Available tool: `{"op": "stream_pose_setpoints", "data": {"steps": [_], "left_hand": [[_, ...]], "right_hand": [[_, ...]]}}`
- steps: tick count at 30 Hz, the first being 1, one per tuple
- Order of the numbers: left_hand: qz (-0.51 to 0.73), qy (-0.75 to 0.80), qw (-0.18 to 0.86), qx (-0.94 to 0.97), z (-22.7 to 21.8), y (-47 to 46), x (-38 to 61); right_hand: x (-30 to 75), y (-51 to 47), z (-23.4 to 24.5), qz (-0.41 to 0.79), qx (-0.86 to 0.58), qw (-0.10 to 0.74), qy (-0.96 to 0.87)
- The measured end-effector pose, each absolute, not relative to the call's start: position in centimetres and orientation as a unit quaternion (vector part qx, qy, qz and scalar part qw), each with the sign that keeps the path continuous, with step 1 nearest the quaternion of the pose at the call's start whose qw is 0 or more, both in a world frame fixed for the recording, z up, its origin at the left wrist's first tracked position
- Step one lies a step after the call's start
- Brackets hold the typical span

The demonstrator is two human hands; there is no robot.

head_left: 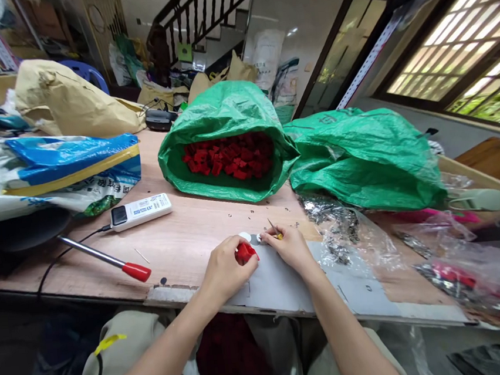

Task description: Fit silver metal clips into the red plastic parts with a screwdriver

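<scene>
My left hand (226, 267) is closed around a red plastic piece (246, 252), just above the grey sheet at the table's front edge. To its right, my right hand (292, 249) pinches a thin pointed tool (274, 229) with a yellow part. The tool's tip points up and away from me; its exact kind is unclear. Small white and grey round bits (246, 236) lie just beyond the fingertips. Farther back, a green woven bag (220, 111) lies open toward me, with many similar red pieces (233, 156) inside.
Left of my hands lie a red-handled metal lever (136, 271) and a white cabled device (141, 212). A blue-and-white sack (75, 163) lies behind them. At right are another green bag (362, 159) and clear plastic bags of metal parts (340, 232). A red heap (233, 354) shows below the table edge.
</scene>
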State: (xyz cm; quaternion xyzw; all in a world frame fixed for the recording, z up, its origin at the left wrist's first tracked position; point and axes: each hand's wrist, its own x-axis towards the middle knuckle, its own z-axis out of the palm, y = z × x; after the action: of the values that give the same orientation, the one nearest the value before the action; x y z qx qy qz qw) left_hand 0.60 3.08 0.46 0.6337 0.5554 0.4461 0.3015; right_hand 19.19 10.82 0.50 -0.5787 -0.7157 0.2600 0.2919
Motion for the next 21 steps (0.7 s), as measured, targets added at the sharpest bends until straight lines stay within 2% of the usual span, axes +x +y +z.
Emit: {"op": "stream_pose_setpoints", "data": {"steps": [9, 21], "left_hand": [[0.446, 0.561, 0.31, 0.624, 0.6, 3.1, 0.6], [0.454, 0.56, 0.295, 0.627, 0.5, 3.2, 0.5]], "right_hand": [[15.8, 14.8, 1.8, 0.132, -0.6, 0.255, -0.747], [17.2, 16.2, 1.9, 0.143, -0.583, 0.179, -0.78]]}}
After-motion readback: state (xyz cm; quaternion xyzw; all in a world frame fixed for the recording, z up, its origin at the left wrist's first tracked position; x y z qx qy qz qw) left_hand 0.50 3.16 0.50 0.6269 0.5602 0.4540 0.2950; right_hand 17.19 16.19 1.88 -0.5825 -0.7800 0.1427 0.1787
